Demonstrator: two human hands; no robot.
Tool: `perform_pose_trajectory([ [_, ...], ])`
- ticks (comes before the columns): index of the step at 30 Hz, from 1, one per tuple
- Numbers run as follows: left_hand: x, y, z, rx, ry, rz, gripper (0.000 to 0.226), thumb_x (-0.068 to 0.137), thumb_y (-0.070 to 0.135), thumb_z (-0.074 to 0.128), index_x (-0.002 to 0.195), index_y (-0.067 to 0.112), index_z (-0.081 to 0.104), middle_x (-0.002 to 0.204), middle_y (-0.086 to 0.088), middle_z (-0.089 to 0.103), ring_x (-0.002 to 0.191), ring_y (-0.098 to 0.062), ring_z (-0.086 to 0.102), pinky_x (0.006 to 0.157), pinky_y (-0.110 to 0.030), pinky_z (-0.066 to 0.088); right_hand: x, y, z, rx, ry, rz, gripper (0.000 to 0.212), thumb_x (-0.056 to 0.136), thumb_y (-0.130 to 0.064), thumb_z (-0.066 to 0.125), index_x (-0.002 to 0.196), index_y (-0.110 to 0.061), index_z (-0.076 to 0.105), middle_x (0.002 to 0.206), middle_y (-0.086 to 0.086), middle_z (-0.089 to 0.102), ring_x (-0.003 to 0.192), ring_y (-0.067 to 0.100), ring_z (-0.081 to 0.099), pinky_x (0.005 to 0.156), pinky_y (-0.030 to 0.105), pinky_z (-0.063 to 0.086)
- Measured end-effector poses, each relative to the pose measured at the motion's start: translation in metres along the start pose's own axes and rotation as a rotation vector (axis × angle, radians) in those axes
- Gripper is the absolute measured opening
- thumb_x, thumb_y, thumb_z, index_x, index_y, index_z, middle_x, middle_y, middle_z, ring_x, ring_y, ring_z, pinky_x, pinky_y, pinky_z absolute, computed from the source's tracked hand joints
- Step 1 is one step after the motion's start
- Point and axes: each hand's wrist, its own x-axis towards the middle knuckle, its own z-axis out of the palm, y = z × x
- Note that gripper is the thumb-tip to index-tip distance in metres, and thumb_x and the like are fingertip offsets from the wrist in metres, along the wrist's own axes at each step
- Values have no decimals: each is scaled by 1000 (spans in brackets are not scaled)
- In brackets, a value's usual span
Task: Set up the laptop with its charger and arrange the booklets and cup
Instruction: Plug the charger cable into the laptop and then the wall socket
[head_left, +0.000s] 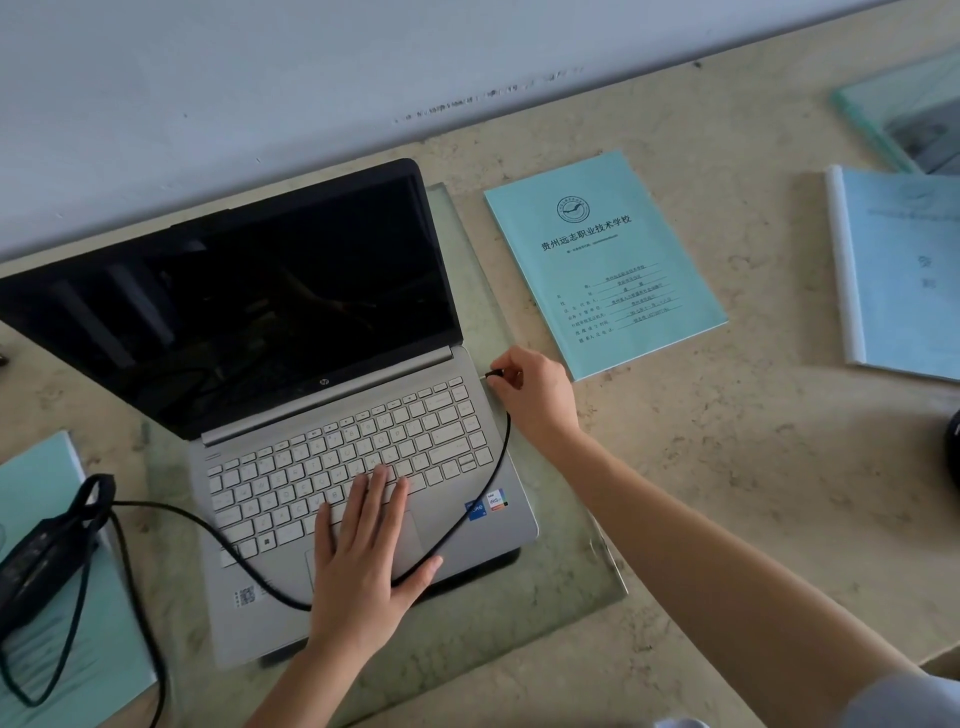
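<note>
Laptop under flat left hand and cable, right hand pinching charger plug at its edge (booklet near)

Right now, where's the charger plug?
Head view: the charger plug is pinched in the right hand at the right edge of the laptop, just below the hinge, with the teal booklet close on its right.

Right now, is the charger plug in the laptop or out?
Not fully in: the right hand pinches the plug at the right edge of the laptop, its metal tip visible.
</note>
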Motion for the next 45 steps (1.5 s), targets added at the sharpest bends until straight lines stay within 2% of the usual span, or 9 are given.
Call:
perform_pose_trajectory([
  [6, 0, 0, 0, -7, 2, 2, 81, 87, 70, 21, 150, 19, 18, 160, -5, 14, 147, -22, 10, 118, -48, 5, -2, 2, 1, -6, 19, -66, 15, 89, -14, 59, 100, -14, 71, 96, 1, 68, 83, 16, 60, 72, 34, 53],
  [12, 0, 1, -1, -17, 3, 5, 81, 87, 70, 20, 151, 20, 16, 159, -5, 15, 147, -22, 10, 118, -49, 7, 0, 1, 3, -17, 24, -41, 20, 88, -9, 61, 103, -13, 74, 98, 2, 65, 82, 14, 56, 69, 24, 45],
  [18, 0, 0, 0, -17, 1, 7, 81, 87, 70, 21, 151, 20, 16, 160, -5, 13, 147, -22, 10, 117, -51, 9, 1, -3, 4, 58, 58, 49, 21, 85, -7, 64, 100, -16, 73, 99, 2, 68, 82, 12, 59, 78, 30, 53],
  [23, 0, -1, 0, -24, 4, 8, 81, 88, 69, 21, 151, 20, 16, 160, -5, 14, 147, -23, 11, 116, -52, 11, -5, -7, 9, 82, 56, 65, 23, 81, -6, 66, 97, -22, 70, 97, -4, 62, 77, 5, 55, 71, 19, 47],
  [29, 0, -1, 1, -39, 0, 8, 81, 87, 70, 22, 151, 22, 11, 160, -4, 10, 148, -22, 8, 116, -52, 9, -1, -8, 7, 117, 76, 87, 25, 78, -2, 64, 94, -20, 70, 92, -4, 64, 74, 3, 56, 74, 22, 50],
  [34, 0, 0, -1, -52, 0, 8, 81, 87, 70, 20, 151, 20, 15, 160, -4, 10, 148, -22, 8, 116, -52, 8, -2, -6, 13, 121, 136, 85, 22, 80, -3, 66, 92, -19, 72, 89, -7, 60, 70, -4, 53, 65, 8, 40],
  [37, -1, 0, -2, -75, 10, 9, 81, 87, 70, 20, 151, 21, 16, 160, -4, 11, 148, -21, 7, 117, -51, 6, 0, -5, 14, 114, 169, 89, 19, 81, -4, 66, 92, -18, 73, 92, -4, 63, 69, -5, 52, 63, 5, 37],
  [45, 0, 1, -2, -89, 18, 4, 83, 85, 71, 25, 150, 21, 17, 160, -3, 10, 148, -21, 7, 117, -50, 6, 11, -14, 17, 87, 160, 78, 18, 84, -8, 64, 97, -17, 73, 103, -1, 63, 75, 4, 55, 63, 3, 34],
])
